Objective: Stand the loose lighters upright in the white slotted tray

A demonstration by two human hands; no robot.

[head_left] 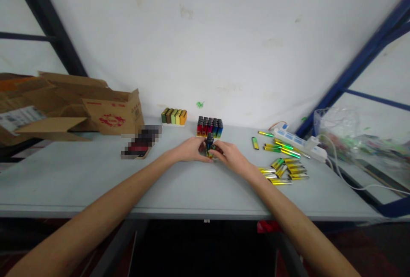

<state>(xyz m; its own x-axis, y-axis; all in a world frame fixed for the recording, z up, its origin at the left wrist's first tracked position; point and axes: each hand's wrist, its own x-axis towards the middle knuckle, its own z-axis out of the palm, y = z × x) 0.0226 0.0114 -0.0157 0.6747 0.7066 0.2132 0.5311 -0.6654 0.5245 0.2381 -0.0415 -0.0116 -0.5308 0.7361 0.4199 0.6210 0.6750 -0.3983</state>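
While the left hand [191, 149] curls around dark-topped lighters [209, 139], the right hand [229, 155] pinches them from the other side.

A pale table [160, 191] against a white wall [224, 33]
Before me, faint brown marks [185, 11] and a green scribble [200, 104] spot the wall; a black frame [48, 20] slants at left, a blue frame [346, 72] at right, dim reddish floor [368, 255] below.

You have soft, even light on the wall [224, 46] and table [96, 178], near-black shadow beneath, glints on the loose lighters [282, 170], a blurry plastic bag [339, 125] at right and a pixelated patch [142, 142] at left.
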